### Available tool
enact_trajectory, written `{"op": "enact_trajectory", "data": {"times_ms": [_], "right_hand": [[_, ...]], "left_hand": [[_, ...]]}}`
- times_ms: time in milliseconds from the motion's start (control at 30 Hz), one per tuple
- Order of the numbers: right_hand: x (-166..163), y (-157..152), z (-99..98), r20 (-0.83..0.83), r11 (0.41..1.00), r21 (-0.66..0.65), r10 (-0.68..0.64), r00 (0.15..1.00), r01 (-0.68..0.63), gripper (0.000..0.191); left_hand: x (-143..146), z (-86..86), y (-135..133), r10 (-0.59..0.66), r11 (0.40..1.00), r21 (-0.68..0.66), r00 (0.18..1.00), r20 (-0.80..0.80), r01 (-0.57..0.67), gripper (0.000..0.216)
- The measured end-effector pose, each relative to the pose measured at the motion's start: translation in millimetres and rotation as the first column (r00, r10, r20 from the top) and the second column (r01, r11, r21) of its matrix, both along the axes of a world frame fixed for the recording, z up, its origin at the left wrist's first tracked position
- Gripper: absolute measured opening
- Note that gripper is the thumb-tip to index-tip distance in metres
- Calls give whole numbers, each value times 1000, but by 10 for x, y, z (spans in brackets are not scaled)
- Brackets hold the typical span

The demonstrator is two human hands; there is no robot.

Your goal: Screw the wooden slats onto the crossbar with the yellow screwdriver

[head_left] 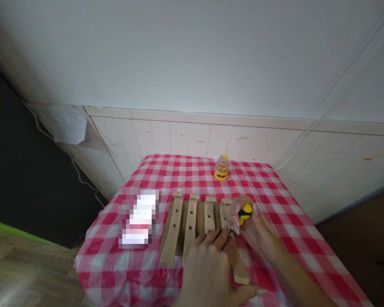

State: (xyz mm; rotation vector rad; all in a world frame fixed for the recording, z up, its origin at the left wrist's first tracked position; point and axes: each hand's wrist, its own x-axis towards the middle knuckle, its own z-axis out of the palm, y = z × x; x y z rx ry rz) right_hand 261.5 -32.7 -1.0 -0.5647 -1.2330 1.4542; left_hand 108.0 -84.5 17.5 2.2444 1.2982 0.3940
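Observation:
A wooden slatted rack (182, 226) of several pale slats lies on a table with a red-and-white checked cloth (185, 170). My right hand (252, 226) is closed round a small screwdriver with a yellow-and-black handle (245, 212), its tip down at the rightmost slat (240, 268). My left hand (208, 268) rests on the rack beside it, fingers curled at the screwdriver's tip, pinching something too small to name.
A small clear container with a yellow base (222, 167) stands near the table's far edge. A blurred white-and-red flat item (140, 218) lies left of the rack. White panelled wall behind; wooden floor at the left.

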Motion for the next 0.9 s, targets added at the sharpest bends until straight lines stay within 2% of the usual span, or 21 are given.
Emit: {"op": "enact_trajectory", "data": {"times_ms": [167, 267, 367, 467, 600, 767, 900], "right_hand": [[48, -11, -17, 135, 977, 212, -24, 991, -5, 28], [21, -47, -11, 169, 960, 272, 11, 985, -58, 23], [-28, -55, -10, 133, 970, 242, -20, 991, -13, 23], [-69, -29, 12, 8, 987, 129, -98, 995, 96, 24], [-87, 10, 68, -64, 991, -6, -132, 989, 132, 29], [-48, 32, 116, -151, 999, -32, -44, 988, 40, 27], [24, 58, 111, -110, 999, -26, 33, 993, -36, 23]], "left_hand": [[6, 2, 7, -10, 1000, -6, 1000, -10, 10, 68], [15, 17, 4, 21, 1000, -6, 1000, -17, -21, 71], [19, 28, 4, 18, 1000, -15, 1000, -12, -18, 73], [17, 28, 3, 10, 999, -31, 1000, -16, -11, 75], [12, 31, -5, 10, 999, -43, 1000, -14, -10, 76], [0, 43, -10, 21, 999, -31, 999, -26, -22, 75], [-2, 33, -1, 16, 999, -27, 1000, -19, -17, 76]]}}
